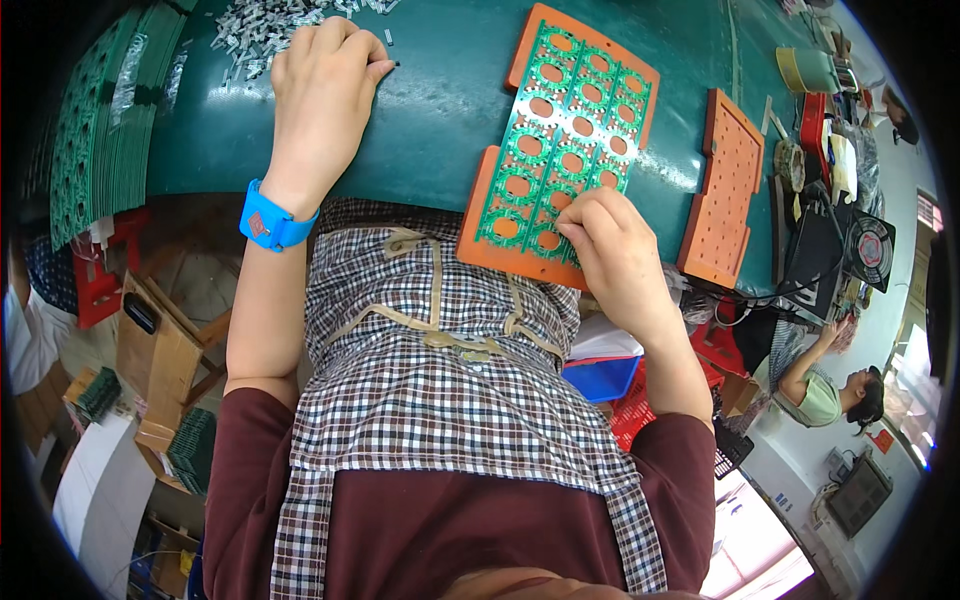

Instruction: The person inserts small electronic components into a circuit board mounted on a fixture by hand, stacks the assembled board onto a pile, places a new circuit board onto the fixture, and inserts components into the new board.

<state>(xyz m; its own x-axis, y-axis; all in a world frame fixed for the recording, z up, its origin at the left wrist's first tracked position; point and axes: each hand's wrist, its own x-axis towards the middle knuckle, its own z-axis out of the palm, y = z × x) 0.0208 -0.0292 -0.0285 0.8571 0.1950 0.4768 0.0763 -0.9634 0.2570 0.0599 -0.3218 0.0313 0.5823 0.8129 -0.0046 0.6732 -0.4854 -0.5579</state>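
Pinching at the near end of the green perforated circuit panel (560,150) on its orange tray (497,255), your right hand (610,250) works closest, while your left hand (322,85) rests curled by the small metal parts (262,25) across the table (430,90).

Green circuit panel (560,130) on orange tray (500,255), checked apron (450,390).

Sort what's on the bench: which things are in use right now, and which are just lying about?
In use: green board on orange tray, under right hand; small parts by left hand.

Lying about: spare orange tray; board stack; tape roll; fan.
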